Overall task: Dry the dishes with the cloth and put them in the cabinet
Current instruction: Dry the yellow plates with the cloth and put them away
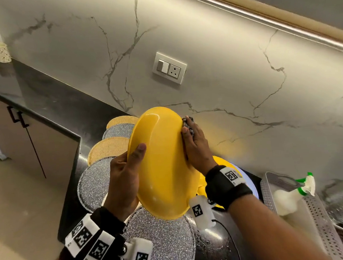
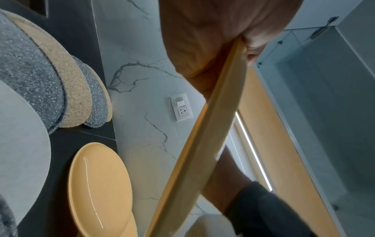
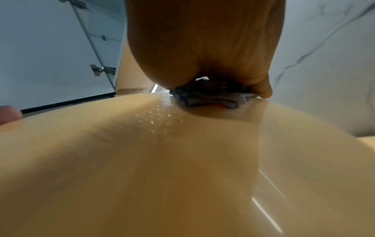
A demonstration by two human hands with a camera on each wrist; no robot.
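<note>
My left hand (image 1: 125, 173) has its grip clamped on the tilted yellow plate (image 1: 164, 162); my right hand (image 1: 196, 146) grip presses the cloth (image 1: 188, 124) against it.

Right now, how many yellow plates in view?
2. The held plate is tilted in the air: the left hand grips its rim and the right hand holds the cloth against it. The second plate lies on the counter; more may be stacked beneath.

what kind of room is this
Most likely a home kitchen: a black counter with cabinets below, a marble-look wall with a socket, and wet yellow plates being wiped.
</note>
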